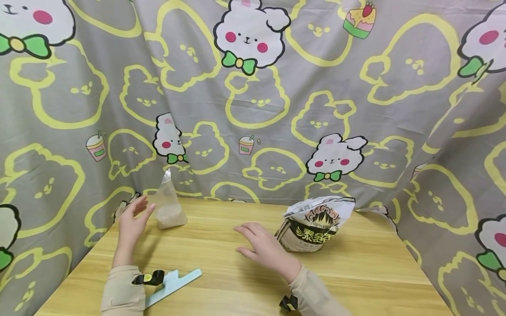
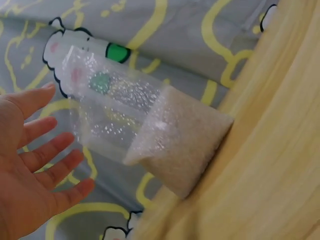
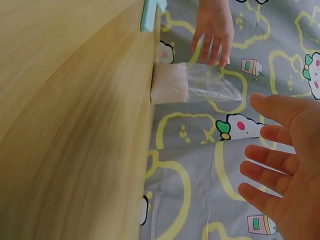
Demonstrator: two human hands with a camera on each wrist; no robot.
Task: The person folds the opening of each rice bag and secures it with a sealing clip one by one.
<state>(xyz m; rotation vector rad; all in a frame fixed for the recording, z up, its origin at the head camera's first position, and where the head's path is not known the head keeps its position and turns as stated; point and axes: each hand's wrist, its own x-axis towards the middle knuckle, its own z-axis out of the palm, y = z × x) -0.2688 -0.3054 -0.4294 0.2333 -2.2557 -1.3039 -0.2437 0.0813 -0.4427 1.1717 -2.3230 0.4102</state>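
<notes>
A clear plastic bag with rice-like pale grains in its bottom stands upright on the table's far left side. Its upper part is unfilled and narrows to a tip in the head view. Just left of it, my left hand is held up with fingers spread, apart from the bag; the left wrist view shows the bag beyond the fingertips. My right hand hovers over the middle of the table, fingers loosely extended and holding nothing. Right behind it stands a printed rice sack with a folded top.
A light blue plastic tool, perhaps a bag sealer, lies at the front left, partly behind the left sleeve. The wooden table meets a grey patterned curtain at the back and sides.
</notes>
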